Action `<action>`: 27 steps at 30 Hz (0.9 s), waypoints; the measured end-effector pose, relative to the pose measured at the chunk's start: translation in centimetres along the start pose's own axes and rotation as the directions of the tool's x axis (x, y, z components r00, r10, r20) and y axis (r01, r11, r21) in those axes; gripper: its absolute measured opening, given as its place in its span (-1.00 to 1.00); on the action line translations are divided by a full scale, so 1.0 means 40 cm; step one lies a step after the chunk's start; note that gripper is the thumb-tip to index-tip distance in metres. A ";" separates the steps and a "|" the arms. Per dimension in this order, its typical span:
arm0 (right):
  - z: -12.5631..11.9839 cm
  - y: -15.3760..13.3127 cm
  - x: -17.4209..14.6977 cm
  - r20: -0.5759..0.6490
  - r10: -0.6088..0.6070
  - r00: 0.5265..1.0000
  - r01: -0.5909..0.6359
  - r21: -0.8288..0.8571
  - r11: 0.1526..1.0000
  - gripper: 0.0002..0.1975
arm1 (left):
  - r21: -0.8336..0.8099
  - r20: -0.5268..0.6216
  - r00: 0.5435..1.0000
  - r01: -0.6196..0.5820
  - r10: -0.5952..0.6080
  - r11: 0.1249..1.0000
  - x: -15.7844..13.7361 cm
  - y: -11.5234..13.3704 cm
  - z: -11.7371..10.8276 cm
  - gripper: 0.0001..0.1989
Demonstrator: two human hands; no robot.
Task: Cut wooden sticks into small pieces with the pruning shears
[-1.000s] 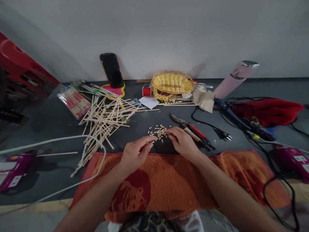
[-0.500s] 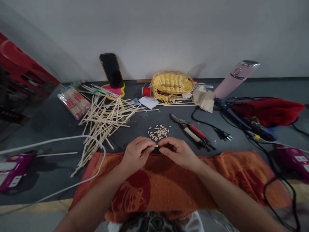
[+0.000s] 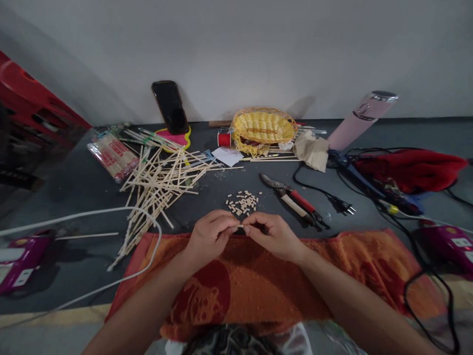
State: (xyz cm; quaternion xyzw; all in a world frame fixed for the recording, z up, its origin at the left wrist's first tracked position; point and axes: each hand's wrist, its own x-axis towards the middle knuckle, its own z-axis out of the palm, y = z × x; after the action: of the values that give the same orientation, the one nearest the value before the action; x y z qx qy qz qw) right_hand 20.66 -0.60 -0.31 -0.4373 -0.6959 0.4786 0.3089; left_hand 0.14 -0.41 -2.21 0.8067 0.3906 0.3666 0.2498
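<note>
Between my two hands is a short piece of wooden stick (image 3: pixel 240 226), pale and very small. My left hand (image 3: pixel 212 232) pinches its left end between thumb and forefinger. At the other end, the thumb and forefinger of my right hand (image 3: pixel 271 234) close on the piece too. Just beyond my fingertips lies a small pile of cut stick pieces (image 3: pixel 244 201) on the dark table. An orange towel (image 3: pixel 273 286) spreads beneath my wrists. Pruning shears (image 3: pixel 290 197) with red and white handles rest to the right of the pile.
Long wooden sticks (image 3: pixel 158 180) lie heaped at left, beside a packet of sticks (image 3: pixel 114 155). A phone (image 3: pixel 170 107) leans on the wall. A yellow basket (image 3: pixel 264 127), red thread spool (image 3: pixel 223 140) and pink flask (image 3: pixel 362 121) stand behind. Cables (image 3: pixel 148 212) cross both sides.
My right fingertips have moved slightly left and now meet the small stick piece held by my left hand. The other things have stayed put.
</note>
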 end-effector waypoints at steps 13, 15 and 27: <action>-0.048 0.011 0.004 -0.113 -0.124 0.986 0.082 -0.324 0.943 -0.85 | -0.071 0.024 1.000 0.020 -0.018 0.997 0.003 0.009 -0.001 -0.85; -0.095 0.020 0.007 -0.183 -0.138 0.973 0.025 -0.512 0.859 -0.77 | -0.062 0.011 1.000 0.022 -0.021 0.998 0.004 0.010 -0.004 -0.85; -0.226 0.098 -0.026 -0.323 -0.017 0.946 -0.288 -0.865 0.411 -0.80 | 0.006 -0.140 0.985 0.097 -0.096 0.995 0.009 -0.001 -0.011 -0.88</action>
State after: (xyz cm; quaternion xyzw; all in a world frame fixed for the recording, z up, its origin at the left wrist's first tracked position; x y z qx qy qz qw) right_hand 29.99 2.66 -0.81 -0.6527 -0.7531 -0.0142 0.0810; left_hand -0.07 -0.04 -1.83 0.7607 0.4481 0.4072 0.2341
